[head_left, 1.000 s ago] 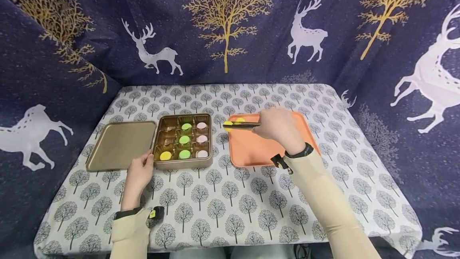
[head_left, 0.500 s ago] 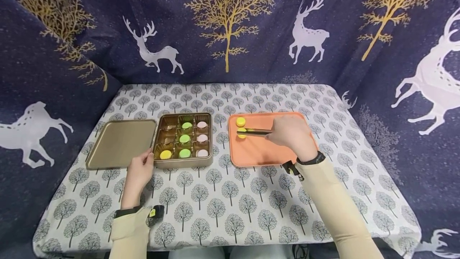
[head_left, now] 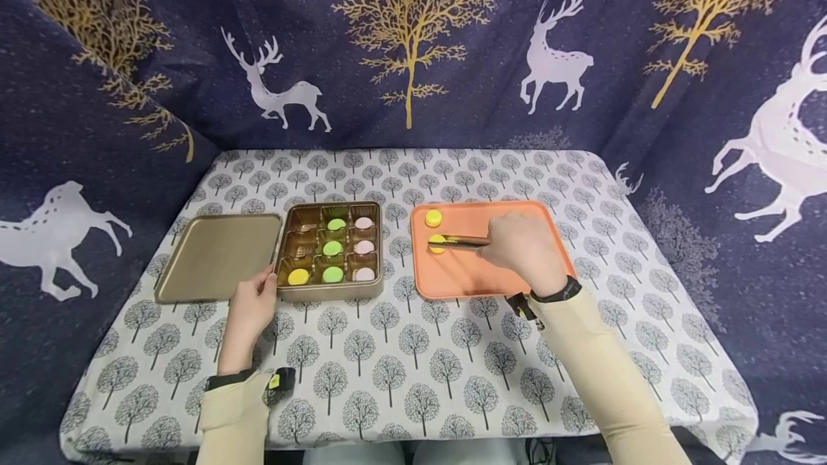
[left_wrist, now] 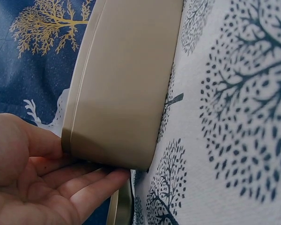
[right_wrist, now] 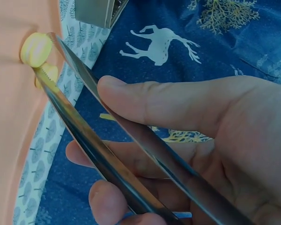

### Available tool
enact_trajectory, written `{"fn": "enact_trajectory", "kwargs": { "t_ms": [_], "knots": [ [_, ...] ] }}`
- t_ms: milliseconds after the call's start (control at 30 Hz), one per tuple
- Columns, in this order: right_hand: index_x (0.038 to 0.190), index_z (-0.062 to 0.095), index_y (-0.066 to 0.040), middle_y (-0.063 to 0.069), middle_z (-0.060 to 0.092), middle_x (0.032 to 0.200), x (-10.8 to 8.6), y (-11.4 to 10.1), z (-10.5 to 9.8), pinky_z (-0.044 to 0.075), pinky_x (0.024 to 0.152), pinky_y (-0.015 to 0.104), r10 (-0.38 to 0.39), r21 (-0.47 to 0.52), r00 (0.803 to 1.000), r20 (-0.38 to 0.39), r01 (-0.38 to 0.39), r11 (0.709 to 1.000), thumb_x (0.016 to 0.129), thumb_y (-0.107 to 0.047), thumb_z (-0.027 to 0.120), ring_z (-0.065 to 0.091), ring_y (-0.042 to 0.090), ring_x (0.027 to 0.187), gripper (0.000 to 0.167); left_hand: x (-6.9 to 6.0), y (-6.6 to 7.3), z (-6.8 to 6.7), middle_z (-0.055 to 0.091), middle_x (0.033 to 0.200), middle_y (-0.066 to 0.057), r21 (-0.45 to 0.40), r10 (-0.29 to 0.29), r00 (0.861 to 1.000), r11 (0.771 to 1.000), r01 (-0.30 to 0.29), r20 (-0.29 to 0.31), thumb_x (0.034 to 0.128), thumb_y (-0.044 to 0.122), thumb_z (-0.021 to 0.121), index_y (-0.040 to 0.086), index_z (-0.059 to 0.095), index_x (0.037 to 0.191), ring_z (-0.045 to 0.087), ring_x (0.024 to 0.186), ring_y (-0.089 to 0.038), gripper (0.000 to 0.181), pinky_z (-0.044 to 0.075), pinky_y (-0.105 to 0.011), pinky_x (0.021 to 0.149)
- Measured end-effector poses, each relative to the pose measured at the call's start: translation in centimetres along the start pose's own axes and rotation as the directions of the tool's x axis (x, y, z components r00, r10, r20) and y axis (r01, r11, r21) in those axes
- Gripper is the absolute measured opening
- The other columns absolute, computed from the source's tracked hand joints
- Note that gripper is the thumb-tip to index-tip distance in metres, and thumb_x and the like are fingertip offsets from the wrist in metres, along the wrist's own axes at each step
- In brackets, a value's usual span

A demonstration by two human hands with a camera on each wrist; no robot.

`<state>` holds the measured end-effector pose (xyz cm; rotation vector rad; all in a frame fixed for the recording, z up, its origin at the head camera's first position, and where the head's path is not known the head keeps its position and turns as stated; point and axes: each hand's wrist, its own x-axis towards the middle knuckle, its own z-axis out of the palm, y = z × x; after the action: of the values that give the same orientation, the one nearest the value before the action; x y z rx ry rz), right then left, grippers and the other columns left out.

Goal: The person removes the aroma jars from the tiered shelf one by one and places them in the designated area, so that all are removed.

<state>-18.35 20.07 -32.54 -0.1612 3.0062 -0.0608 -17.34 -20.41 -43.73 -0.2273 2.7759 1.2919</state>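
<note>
My right hand (head_left: 525, 250) holds metal tongs (head_left: 459, 242) over the left part of the orange tray (head_left: 481, 278). In the right wrist view the tongs' toothed tips stand apart at a yellow macaron (right_wrist: 36, 50); whether they squeeze it cannot be told. A second yellow macaron (head_left: 433, 218) lies behind it on the tray. My left hand (head_left: 253, 307) grips the near left corner of a gold box (head_left: 332, 294), thumb at the rim and fingers along the side (left_wrist: 107, 112). Inside, the brown divided insert (head_left: 300, 246) carries one yellow, several green and several pink macarons; two left compartments hold none.
A flat gold lid (head_left: 220, 257) lies left of the box. A strip of tree-print tablecloth (head_left: 397, 257) separates box and tray. Dark blue deer-print fabric (head_left: 478, 92) hangs behind and at both sides of the table.
The tongs have moved right from the tray's left edge with a yellow macaron, then slightly nearer to me. The macaron is now over the tray, in front of the other. My left hand stays put.
</note>
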Motion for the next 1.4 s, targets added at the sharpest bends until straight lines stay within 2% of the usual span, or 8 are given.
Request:
{"fn": "enact_trajectory", "kwargs": {
  "t_ms": [367,500,700,900,1000,1133,1267,1400],
  "knots": [
    [0.055,0.043,-0.018,-0.004,0.044,0.052,-0.6,0.1,0.0,0.037,0.049,0.027,-0.022,0.051,1.0,-0.021,0.023,0.998,0.073,-0.023,0.076,0.041,0.013,0.049,0.038,0.1,0.0,0.0,0.036,0.149,-0.029,-0.008,-0.009,1.0,1.0,0.009,0.016,0.1064,0.021,0.031,-0.004,0.035,0.147,0.03,0.141,-0.045,0.048,0.03,-0.059,0.112],
    [0.055,0.043,-0.018,-0.004,0.043,0.053,-0.8,0.5,-0.7,0.038,0.049,0.028,-0.007,0.064,1.0,0.005,0.007,0.998,0.076,-0.031,0.076,0.043,0.013,0.051,0.041,0.1,-0.1,0.1,0.036,0.149,-0.029,0.002,-0.01,1.0,1.0,0.01,0.013,0.1065,0.022,0.031,-0.004,0.035,0.147,0.031,0.141,-0.045,0.049,0.03,-0.059,0.112],
    [0.061,0.057,-0.017,-0.003,0.047,0.056,-1.0,0.7,-2.4,0.044,0.053,0.032,0.016,0.057,1.0,0.025,-0.018,0.998,0.084,-0.046,0.072,0.05,0.016,0.056,0.04,0.1,-0.1,0.2,0.038,0.147,-0.03,0.01,0.004,1.0,1.0,-0.004,-0.006,0.1061,0.02,0.032,-0.004,0.037,0.146,0.032,0.14,-0.046,0.047,0.029,-0.058,0.113],
    [0.066,0.064,-0.019,-0.003,0.051,0.055,-1.0,-0.5,-3.2,0.043,0.054,0.032,-0.076,0.055,0.996,-0.036,0.078,0.995,0.09,-0.047,0.066,0.051,0.016,0.055,0.037,0.1,-0.2,0.2,0.039,0.146,-0.03,0.009,0.012,1.0,1.0,-0.011,-0.022,0.1058,0.019,0.033,-0.004,0.038,0.146,0.033,0.139,-0.046,0.047,0.03,-0.058,0.112],
    [0.061,0.058,-0.02,-0.005,0.048,0.053,-1.0,-1.6,-3.1,0.038,0.048,0.031,-0.111,0.009,0.99,-0.082,0.113,0.994,0.089,-0.05,0.066,0.048,0.014,0.051,0.041,0.1,-0.1,0.2,0.04,0.146,-0.03,0.008,0.002,1.0,1.0,-0.002,-0.027,0.1058,0.02,0.033,-0.004,0.038,0.146,0.033,0.139,-0.046,0.047,0.03,-0.059,0.112],
    [0.07,0.064,-0.02,-0.006,0.041,0.052,-0.8,-3.2,-2.9,0.029,0.042,0.025,-0.18,0.026,0.978,-0.109,0.184,0.983,0.09,-0.046,0.067,0.039,0.01,0.046,0.033,0.1,-0.1,0.2,0.038,0.147,-0.03,-0.003,-0.011,1.0,1.0,0.011,-0.021,0.106,0.02,0.032,-0.004,0.036,0.147,0.033,0.14,-0.046,0.047,0.031,-0.058,0.112],
    [0.075,0.066,-0.017,-0.006,0.035,0.052,-0.3,-4.8,-2.8,0.025,0.041,0.022,-0.247,0.089,0.965,-0.087,0.254,0.963,0.093,-0.033,0.063,0.032,0.007,0.044,0.025,0.1,0.0,0.1,0.038,0.148,-0.03,-0.001,-0.02,1.0,1.0,0.02,-0.012,0.1062,0.02,0.032,-0.004,0.036,0.147,0.032,0.14,-0.046,0.047,0.029,-0.058,0.113],
    [0.073,0.062,-0.018,-0.006,0.038,0.053,0.1,-6.5,-2.8,0.028,0.043,0.023,-0.269,0.09,0.962,-0.04,0.271,0.958,0.093,-0.034,0.065,0.034,0.008,0.047,0.026,0.1,0.0,0.1,0.039,0.147,-0.03,0.004,-0.014,1.0,1.0,0.014,-0.01,0.1063,0.021,0.033,-0.003,0.036,0.147,0.033,0.14,-0.046,0.047,0.029,-0.058,0.113]
  ]
}}
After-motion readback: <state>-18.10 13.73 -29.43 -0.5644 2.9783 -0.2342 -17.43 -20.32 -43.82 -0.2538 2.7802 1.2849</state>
